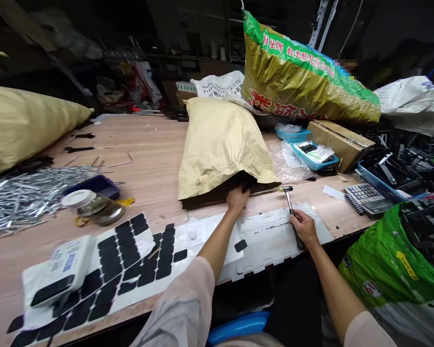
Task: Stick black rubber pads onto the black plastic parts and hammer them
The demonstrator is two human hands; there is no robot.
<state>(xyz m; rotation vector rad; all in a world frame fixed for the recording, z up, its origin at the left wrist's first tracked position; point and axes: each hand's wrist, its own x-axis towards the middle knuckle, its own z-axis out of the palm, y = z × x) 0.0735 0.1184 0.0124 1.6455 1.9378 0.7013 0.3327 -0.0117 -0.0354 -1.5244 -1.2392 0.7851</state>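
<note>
My right hand (304,226) is wrapped round the dark handle of a small hammer (288,197) with a yellow-and-black head, held above the white sheet's right part. At the mouth of a tan paper sack (220,140), my left hand (237,198) reaches into the dark opening. Its fingertips are hidden in shadow, so whether they grip anything cannot be seen. The sack lies on its side, its open end towards me. Below my hands a white, worn sheet (267,236) lies along the table edge, with a black rounded pad (240,246) near my left forearm.
Backing sheets with black pads (125,246), a white box (63,270), a lidded jar (97,207) and metal rods (32,193) lie left. Blue baskets (316,156), a carton (340,142) and a calculator (369,197) stand right. A green bag (379,260) is beside my right arm.
</note>
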